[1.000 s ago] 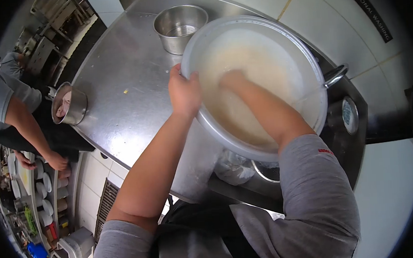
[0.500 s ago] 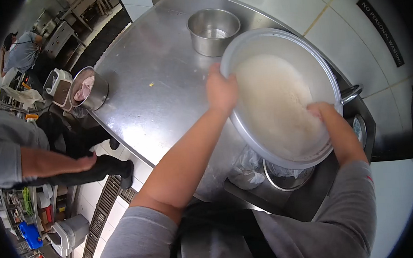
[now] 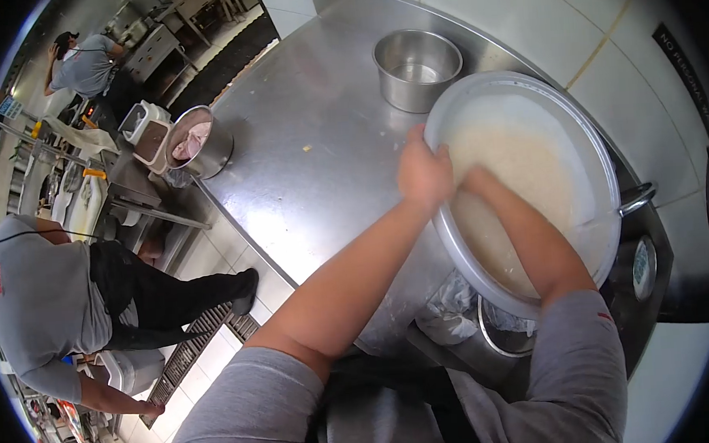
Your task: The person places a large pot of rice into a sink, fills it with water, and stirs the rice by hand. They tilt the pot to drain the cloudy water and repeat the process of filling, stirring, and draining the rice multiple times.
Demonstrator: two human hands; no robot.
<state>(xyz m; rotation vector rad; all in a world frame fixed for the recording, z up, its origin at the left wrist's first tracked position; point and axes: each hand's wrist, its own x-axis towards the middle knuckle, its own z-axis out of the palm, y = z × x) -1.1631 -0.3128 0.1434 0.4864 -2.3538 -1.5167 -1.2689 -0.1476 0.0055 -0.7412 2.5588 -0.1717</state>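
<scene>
A large whitish plastic basin (image 3: 453, 240) holds cloudy white liquid with pale grains, which look like rice (image 3: 521, 150). It rests tilted over the sink at the right of the steel counter. My left hand (image 3: 426, 170) is closed around the basin's left rim, thumb on the inside. My right hand (image 3: 475, 183) is dipped into the cloudy contents near that same rim, its fingers hidden below the surface. Behind the basin stands a round steel pot (image 3: 418, 71), close to its far left edge.
A steel container with raw meat (image 3: 194, 146) sits at the counter's left edge beside a white plastic tub (image 3: 148, 137). A faucet (image 3: 637, 198) is right of the basin. A plastic bag (image 3: 449, 309) lies below it. One co-worker (image 3: 47, 297) stands left, another (image 3: 89, 63) farther back.
My right hand has swept from the right side of the basin across to its left side, through the contents. My left hand stays on the rim. The nearer co-worker has turned and bent down.
</scene>
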